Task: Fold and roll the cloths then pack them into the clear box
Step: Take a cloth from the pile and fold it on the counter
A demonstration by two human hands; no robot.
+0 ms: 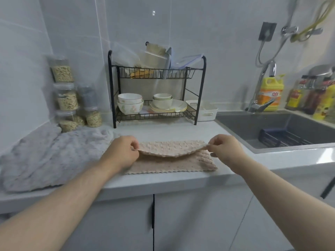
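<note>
1. The left hand pinches the left corner of the upper flap of the beige cloth, and the right hand pinches the right corner. Both grips are closed on the cloth.
2. The held edge sags in the middle. The lower layer lies flat on the table, near the front edge.
3. From the cloth, a grey towel lies just beside it at 9 o'clock. At 12 o'clock there is bare table, then a dish rack. The sink is at 2 o'clock.
4. The fingertips are partly hidden behind the flap.

A black dish rack holds bowls; jars stand beside it.
</note>
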